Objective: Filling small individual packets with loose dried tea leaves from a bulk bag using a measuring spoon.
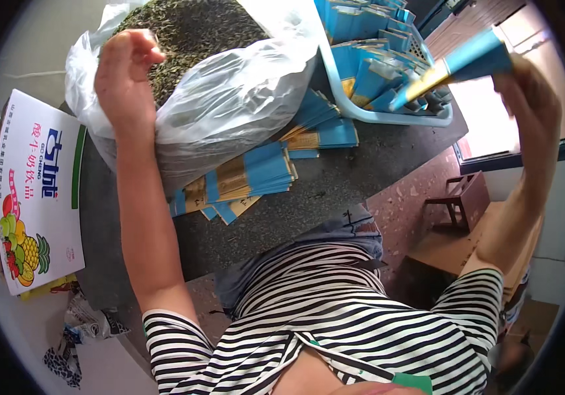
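Note:
My left hand (127,74) is over the near-left part of a white plastic bag (233,103) of dried dark-green leaves (193,34), its fingers curled; whether anything is in them does not show. Raised at the right, my right hand (534,94) grips one end of a blue and gold packet (477,59). The packet slants down to the left, its other end in front of a light-blue plastic basket (386,117). Many blue and gold packets (381,74) stand in that basket. Flat packets (248,173) lie in overlapping stacks beside the bag.
The dark speckled tabletop (262,232) carries the bag and the basket. A white printed carton (40,192) stands at the left, with crumpled wrappers (90,316) below it. A small brown stool (465,202) and flattened cardboard (440,247) are at the lower right.

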Demonstrator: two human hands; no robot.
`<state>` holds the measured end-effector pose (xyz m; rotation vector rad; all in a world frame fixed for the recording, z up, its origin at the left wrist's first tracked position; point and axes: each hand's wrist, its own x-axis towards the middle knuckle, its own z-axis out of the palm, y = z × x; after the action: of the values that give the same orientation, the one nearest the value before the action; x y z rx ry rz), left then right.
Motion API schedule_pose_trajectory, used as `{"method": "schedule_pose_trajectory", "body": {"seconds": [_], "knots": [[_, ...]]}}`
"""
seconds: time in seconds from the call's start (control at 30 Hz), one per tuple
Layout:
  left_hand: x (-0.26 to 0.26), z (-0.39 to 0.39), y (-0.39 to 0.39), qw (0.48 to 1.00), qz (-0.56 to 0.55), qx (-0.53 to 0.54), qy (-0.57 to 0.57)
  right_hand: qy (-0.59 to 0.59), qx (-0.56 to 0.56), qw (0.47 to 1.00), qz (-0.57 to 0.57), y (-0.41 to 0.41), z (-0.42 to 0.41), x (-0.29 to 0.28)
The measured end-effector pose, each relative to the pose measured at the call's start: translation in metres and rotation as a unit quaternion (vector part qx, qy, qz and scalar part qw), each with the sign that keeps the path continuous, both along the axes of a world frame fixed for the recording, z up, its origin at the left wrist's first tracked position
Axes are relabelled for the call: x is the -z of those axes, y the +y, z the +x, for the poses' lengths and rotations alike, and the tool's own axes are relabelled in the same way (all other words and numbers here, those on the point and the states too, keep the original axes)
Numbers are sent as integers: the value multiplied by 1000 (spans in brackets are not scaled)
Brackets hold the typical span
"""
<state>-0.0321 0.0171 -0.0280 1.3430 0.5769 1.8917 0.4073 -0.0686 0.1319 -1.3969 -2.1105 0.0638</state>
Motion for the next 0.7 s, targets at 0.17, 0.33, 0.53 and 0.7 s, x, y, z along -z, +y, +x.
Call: {"method": "schedule_pose_trajectory", "body": {"seconds": [0.17,0.33,0.53,0.7], "knots": [[-24,10,-20,998,-6,55,-9,139,76,985,-63,-44,55,47],[-60,20,-46,997,-13,35,67,151,129,980,-20,-27,67,88],[-73,29,-75,996,-3,11,87,103,78,991,-30,-10,48,115],[-62,50,-108,989,18,-32,145,87,32,995,-20,-3,45,136]]}}
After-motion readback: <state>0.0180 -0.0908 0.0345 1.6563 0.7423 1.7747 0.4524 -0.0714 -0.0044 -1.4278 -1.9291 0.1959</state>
